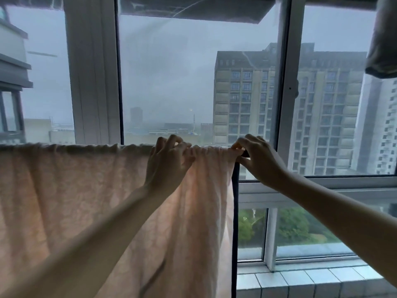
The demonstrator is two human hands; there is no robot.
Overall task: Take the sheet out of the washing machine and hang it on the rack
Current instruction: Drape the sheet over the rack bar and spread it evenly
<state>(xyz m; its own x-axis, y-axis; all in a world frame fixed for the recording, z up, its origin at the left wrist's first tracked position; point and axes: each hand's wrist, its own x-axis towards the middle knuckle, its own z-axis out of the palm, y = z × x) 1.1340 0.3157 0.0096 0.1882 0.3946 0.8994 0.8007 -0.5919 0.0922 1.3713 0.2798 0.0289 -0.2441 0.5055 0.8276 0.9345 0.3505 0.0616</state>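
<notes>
A pale pink patterned sheet (75,201) hangs over the top bar of the rack, draped from the left edge of view to the rack's dark upright post (235,222). The bar itself is hidden under the bunched fabric. My left hand (166,164) grips the gathered top edge of the sheet, fingers curled over it. My right hand (256,158) pinches the sheet's right corner at the end of the bar, just above the post.
A large window with white frames (283,93) stands right behind the rack, with a tiled sill (300,280) below it at the right. A grey cloth (384,39) hangs in the top right corner.
</notes>
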